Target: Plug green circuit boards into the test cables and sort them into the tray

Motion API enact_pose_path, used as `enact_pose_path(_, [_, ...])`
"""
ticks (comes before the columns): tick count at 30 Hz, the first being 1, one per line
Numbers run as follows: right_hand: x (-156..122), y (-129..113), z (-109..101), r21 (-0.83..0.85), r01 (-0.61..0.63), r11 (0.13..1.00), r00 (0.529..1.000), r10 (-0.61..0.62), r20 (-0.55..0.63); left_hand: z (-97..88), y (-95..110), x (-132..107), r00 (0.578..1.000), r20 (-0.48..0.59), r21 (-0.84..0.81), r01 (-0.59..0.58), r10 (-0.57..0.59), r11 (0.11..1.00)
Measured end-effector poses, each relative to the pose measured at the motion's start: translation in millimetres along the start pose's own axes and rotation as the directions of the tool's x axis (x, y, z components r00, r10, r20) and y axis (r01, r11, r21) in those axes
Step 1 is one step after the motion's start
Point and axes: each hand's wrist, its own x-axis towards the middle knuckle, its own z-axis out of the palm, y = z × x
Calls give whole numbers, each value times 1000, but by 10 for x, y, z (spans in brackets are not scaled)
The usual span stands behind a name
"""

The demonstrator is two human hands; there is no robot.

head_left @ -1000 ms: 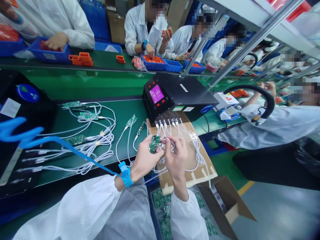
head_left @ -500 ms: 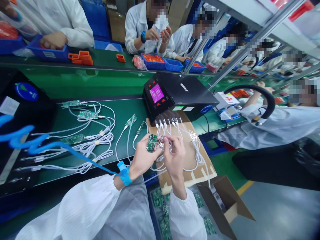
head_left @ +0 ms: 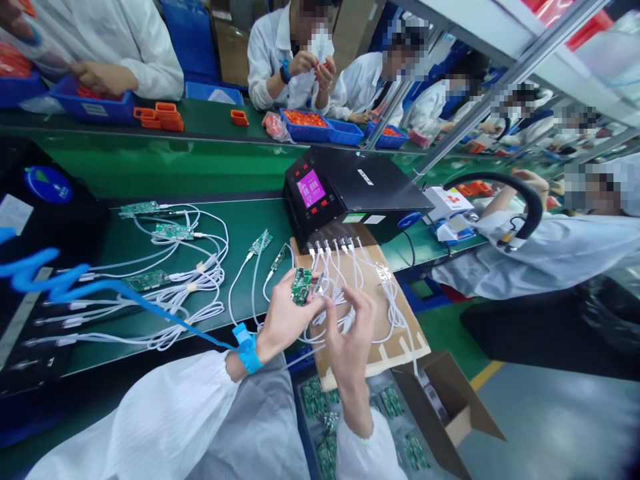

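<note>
On the near side of the black machine (head_left: 365,190), your left hand (head_left: 283,317) grips a green circuit board (head_left: 301,287); your right hand (head_left: 350,333) is beside it, fingers parted. Closer to the machine, white cables (head_left: 393,308) cross cardboard (head_left: 379,313). Beyond the machine, a co-worker (head_left: 273,57) handles orange parts (head_left: 305,119).

Small, component-studded green circuit board (head_left: 301,287), aslant in the left fingers (head_left: 312,309), one face visible.

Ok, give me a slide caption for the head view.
Left hand holds a green circuit board, right hand close by, near a black unit.
</note>
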Motion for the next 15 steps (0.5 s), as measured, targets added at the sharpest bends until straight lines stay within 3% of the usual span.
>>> enact_pose_path(3, [-395,-64,-12,-110,5,994,1000,-2,31,7,8,-3,998,-58,8,-5,5,1000])
enact_pose_path(6, [-640,-107,40,-119,-3,993,996,13,90,30,-4,-7,998,-65,-36,22,-24,999])
enact_pose_path(11, [-644,-89,105,-115,-10,993,998,16,53,49,-45,-26,996,-77,-69,38,-43,997])
enact_pose_path(15, [-645,-69,127,-91,-19,996,995,28,99,31,-74,-41,994,-87,-82,55,-62,995])
